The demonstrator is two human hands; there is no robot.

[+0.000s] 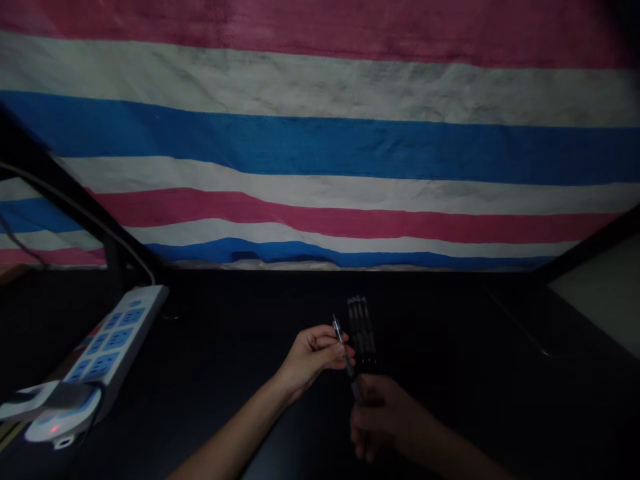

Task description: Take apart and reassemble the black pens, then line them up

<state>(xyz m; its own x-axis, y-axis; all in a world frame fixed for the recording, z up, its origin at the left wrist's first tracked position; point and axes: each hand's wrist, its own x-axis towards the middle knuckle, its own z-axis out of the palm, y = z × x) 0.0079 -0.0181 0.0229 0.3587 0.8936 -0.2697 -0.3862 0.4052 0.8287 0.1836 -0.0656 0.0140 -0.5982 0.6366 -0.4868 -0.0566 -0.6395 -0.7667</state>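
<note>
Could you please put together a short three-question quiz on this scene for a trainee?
1. True or false: both hands are on the same pen.
2. What lies on the dark table just beyond the hands? A) a row of pens B) a pair of scissors C) a roll of tape
3. Which thing sits at the table's left edge?

Key
1. True: the left hand pinches the pen near its upper end and the right hand grips its lower end.
2. A: a row of pens lies side by side.
3. A white power strip with blue sockets.
</note>
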